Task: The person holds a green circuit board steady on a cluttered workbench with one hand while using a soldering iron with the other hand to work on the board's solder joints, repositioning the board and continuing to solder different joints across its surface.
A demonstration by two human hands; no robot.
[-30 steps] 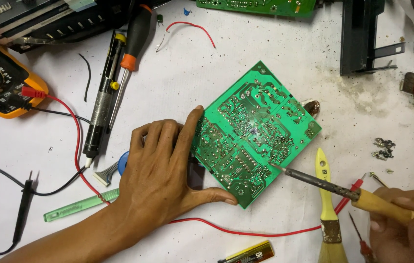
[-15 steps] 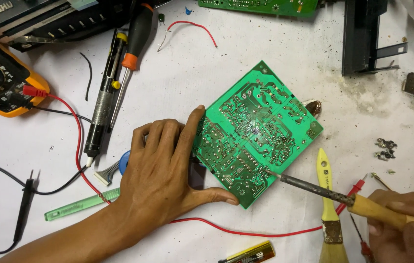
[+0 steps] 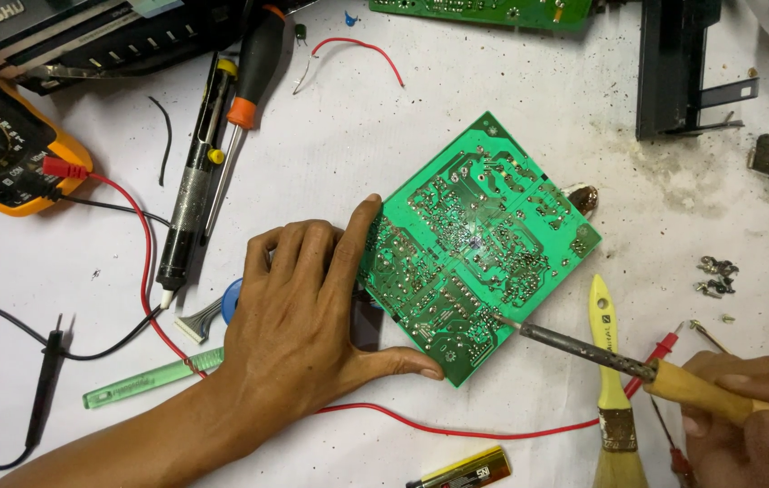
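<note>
Soldering iron (image 3: pixel 583 348) tip has crept in to the lower edge of the green circuit board (image 3: pixel 479 244) lying solder-side up on the table (image 3: pixel 511 99); right hand (image 3: pixel 750 411) clenched on its handle, left hand (image 3: pixel 312 325) open, bracing board; soldering step, next calls for steady contact.

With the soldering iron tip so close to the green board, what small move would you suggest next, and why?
Probably ease the soldering iron tip a touch further onto the nearest solder joint. The right hand grips its wooden handle and the tip sits at the lower right edge of the green circuit board, solder side up. The left hand braces the board's left edge, so it looks steady.
</note>
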